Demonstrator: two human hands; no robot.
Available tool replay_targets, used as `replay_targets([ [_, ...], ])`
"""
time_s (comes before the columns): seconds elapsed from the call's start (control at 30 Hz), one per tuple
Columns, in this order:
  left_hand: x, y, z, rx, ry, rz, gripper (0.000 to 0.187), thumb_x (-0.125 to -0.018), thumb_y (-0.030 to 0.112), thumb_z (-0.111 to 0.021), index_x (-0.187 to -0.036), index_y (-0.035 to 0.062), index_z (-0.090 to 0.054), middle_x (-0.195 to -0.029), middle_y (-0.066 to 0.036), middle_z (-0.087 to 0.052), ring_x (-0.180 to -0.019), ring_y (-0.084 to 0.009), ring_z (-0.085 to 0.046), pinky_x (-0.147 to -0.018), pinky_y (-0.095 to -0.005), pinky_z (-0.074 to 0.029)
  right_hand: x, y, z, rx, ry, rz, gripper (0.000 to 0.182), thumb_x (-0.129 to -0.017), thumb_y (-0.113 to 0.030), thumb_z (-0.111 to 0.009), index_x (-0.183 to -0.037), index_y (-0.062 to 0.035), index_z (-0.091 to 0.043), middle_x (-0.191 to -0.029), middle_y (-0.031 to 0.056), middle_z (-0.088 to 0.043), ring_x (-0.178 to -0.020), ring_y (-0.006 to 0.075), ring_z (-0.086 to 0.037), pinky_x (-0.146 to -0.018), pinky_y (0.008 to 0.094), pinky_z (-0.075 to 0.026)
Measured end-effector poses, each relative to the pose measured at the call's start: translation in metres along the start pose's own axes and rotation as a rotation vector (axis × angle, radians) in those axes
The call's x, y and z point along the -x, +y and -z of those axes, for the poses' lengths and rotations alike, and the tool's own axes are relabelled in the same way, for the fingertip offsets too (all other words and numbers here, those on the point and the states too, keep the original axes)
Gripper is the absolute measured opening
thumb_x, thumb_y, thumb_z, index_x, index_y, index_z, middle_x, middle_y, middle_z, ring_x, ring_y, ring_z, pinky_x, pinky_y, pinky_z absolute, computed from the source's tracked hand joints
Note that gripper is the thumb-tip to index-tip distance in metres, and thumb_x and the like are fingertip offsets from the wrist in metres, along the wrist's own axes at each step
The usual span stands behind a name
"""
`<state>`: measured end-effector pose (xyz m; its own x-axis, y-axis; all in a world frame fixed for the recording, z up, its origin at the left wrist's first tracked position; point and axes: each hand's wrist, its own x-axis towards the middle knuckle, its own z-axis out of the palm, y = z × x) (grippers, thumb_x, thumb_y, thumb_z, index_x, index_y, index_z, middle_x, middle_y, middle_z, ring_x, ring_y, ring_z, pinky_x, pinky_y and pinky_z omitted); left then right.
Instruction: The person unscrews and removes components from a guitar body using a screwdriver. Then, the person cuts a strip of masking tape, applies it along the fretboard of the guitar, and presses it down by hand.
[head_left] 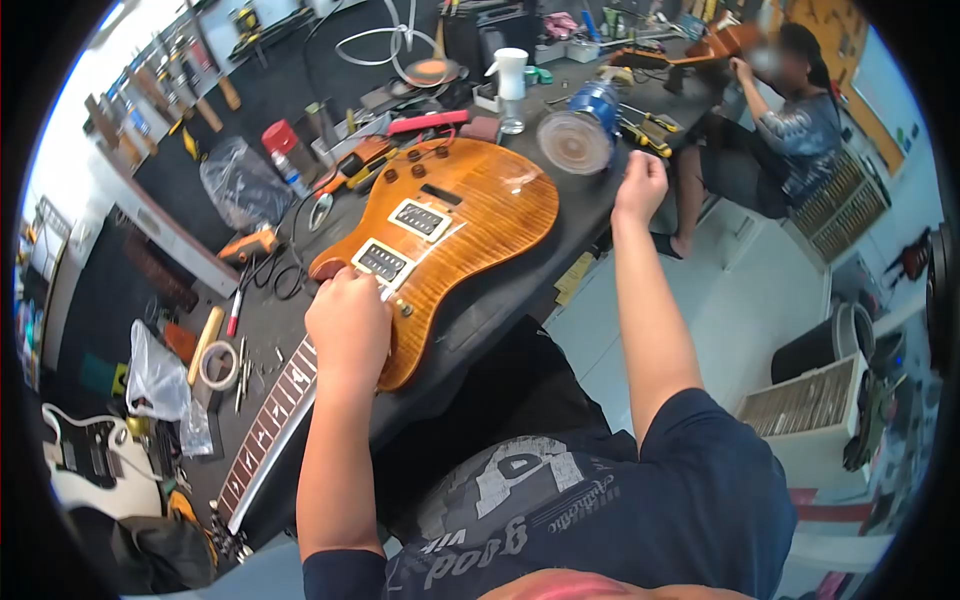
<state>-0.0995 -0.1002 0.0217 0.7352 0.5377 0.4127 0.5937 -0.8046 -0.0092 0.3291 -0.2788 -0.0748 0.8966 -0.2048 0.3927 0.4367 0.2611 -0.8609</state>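
An amber electric guitar [480,215] with two pickups lies face up on the dark workbench, its fretted neck [270,425] pointing down to the left. No strings are visible on it. My left hand [348,325] is closed around the guitar where the neck meets the body, just below the lower pickup [383,262]. A small pale bit shows beside its fingers; I cannot make out what it is. Raised past the bench edge, my right hand [640,187] has curled fingers; what they hold, if anything, is hidden. Near it stands a blue machine [596,104] with a round disc [574,142].
A spray bottle [511,90], pliers [645,137] and a plastic bag [243,185] lie around the guitar. A tape roll [218,365] is beside the neck. Another person [800,130] sits at the far right with another instrument [725,43].
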Motion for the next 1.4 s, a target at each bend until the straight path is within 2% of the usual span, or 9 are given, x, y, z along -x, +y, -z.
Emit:
replay_targets([
  [0.13,-0.003,0.003,-0.003,0.018,-0.013,0.024,0.011,-0.073,0.009,-0.075,-0.082,0.0031,-0.075,-0.095,-0.014,-0.073,-0.095,-0.0345,-0.072,-0.083,-0.0469,-0.059,-0.112,0.086,0.04,0.471,0.347,-0.207,0.048,-0.087,-0.039,-0.083,-0.115,-0.0012,-0.069,-0.106,0.0148,-0.076,-0.101,0.0325,-0.073,-0.093,0.0417,-0.056],
  [0.23,-0.003,0.005,-0.002,0.006,0.006,0.023,0.01,-0.074,0.008,-0.074,-0.083,0.0029,-0.074,-0.094,-0.014,-0.072,-0.093,-0.0345,-0.072,-0.082,-0.0471,-0.059,-0.147,0.08,0.048,0.842,0.283,-0.118,0.065,-0.082,-0.045,-0.086,-0.126,-0.002,-0.066,-0.121,0.0201,-0.073,-0.118,0.0387,-0.07,-0.105,0.0465,-0.054],
  [0.37,-0.004,0.009,0.001,-0.013,-0.002,0.036,0.011,-0.075,0.008,-0.073,-0.085,0.0034,-0.075,-0.094,-0.013,-0.072,-0.091,-0.0354,-0.072,-0.082,-0.0474,-0.058,-0.175,0.084,0.054,0.852,-0.17,-0.224,0.065,-0.083,-0.049,-0.086,-0.125,-0.0013,-0.073,-0.122,0.0225,-0.075,-0.119,0.0364,-0.071,-0.105,0.0447,-0.054],
  [0.57,-0.005,0.012,-0.002,-0.024,0.024,0.035,0.012,-0.076,0.008,-0.074,-0.086,0.0019,-0.075,-0.094,-0.014,-0.072,-0.091,-0.0364,-0.072,-0.082,-0.0488,-0.058,-0.159,0.092,0.068,0.675,0.067,-0.171,0.058,-0.087,-0.048,-0.08,-0.118,0.0004,-0.071,-0.116,0.0226,-0.076,-0.11,0.0367,-0.074,-0.098,0.0456,-0.057],
  [0.93,-0.005,0.016,-0.001,-0.044,0.006,0.018,0.009,-0.074,0.007,-0.075,-0.08,0.0022,-0.07,-0.087,-0.014,-0.068,-0.083,-0.0374,-0.069,-0.076,-0.0489,-0.056,-0.169,0.095,0.076,0.346,0.052,-0.251,0.057,-0.089,-0.043,-0.084,-0.124,-0.0015,-0.068,-0.119,0.0199,-0.074,-0.111,0.0313,-0.073,-0.097,0.0418,-0.056],
  [1.07,-0.005,0.012,-0.004,-0.053,0.015,0.004,0.009,-0.075,0.007,-0.075,-0.081,0.0019,-0.07,-0.086,-0.014,-0.068,-0.083,-0.0378,-0.069,-0.076,-0.0489,-0.056,-0.161,0.078,0.069,0.856,-0.073,-0.004,0.057,-0.088,-0.046,-0.084,-0.128,-0.0096,-0.068,-0.123,0.0197,-0.07,-0.116,0.0378,-0.07,-0.099,0.0461,-0.057],
  [1.17,-0.005,0.014,-0.001,-0.028,-0.003,0.013,0.008,-0.076,0.007,-0.074,-0.081,0.0016,-0.07,-0.086,-0.015,-0.068,-0.083,-0.0381,-0.07,-0.077,-0.0487,-0.056,-0.147,0.062,0.058,0.969,0.095,0.134,0.054,-0.087,-0.049,-0.085,-0.125,-0.0137,-0.072,-0.129,0.016,-0.062,-0.123,0.0399,-0.061,-0.105,0.0481,-0.052],
  [1.27,-0.003,0.012,-0.003,-0.018,0.018,0.019,0.009,-0.077,0.007,-0.074,-0.082,0.0009,-0.071,-0.088,-0.015,-0.069,-0.084,-0.0383,-0.07,-0.077,-0.0489,-0.056,-0.145,0.054,0.052,1.048,-0.157,0.291,0.054,-0.084,-0.052,-0.086,-0.127,-0.0219,-0.075,-0.129,0.0131,-0.058,-0.121,0.0381,-0.057,-0.107,0.0482,-0.049],
  [1.4,-0.002,0.012,0.0,-0.02,0.02,0.005,0.013,-0.077,0.007,-0.073,-0.088,0.0011,-0.074,-0.091,-0.015,-0.071,-0.088,-0.0381,-0.07,-0.08,-0.0493,-0.057,-0.144,0.025,0.039,1.287,-0.345,0.128,0.056,-0.079,-0.055,-0.089,-0.13,-0.0345,-0.077,-0.139,0.0054,-0.053,-0.132,0.0329,-0.048,-0.112,0.0472,-0.044],
])
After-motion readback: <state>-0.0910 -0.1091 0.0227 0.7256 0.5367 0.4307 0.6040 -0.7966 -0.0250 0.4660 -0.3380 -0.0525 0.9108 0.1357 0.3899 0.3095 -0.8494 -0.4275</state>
